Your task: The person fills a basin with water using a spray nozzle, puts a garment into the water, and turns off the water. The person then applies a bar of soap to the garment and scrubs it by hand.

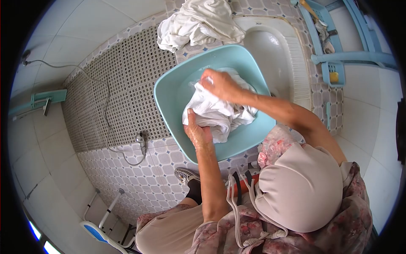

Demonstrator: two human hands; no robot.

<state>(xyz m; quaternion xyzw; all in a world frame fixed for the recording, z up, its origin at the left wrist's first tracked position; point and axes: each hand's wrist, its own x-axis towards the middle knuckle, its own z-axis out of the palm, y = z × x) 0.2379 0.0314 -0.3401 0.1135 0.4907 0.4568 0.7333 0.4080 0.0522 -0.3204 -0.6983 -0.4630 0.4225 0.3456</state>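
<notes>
A wet white cloth (211, 110), perhaps a garment, lies bunched in a light blue plastic basin (169, 80) with some water visible in it. My left hand (197, 132) holds the cloth's near left edge, thumb on top and the other fingers underneath, partly hidden. Curled into a fist, my right hand (222, 86) grips the far part of the same cloth, close to the basin's far side. Wetness shines on my left wrist.
A heap of white cloth (198, 25) sits beyond the basin, beside a squat toilet (270, 51). Left are a perforated mat (131, 84) and a shower head (141, 138) with its hose (108, 101). A blue rack (355, 57) stands right; a folding chair (95, 230) is lower left.
</notes>
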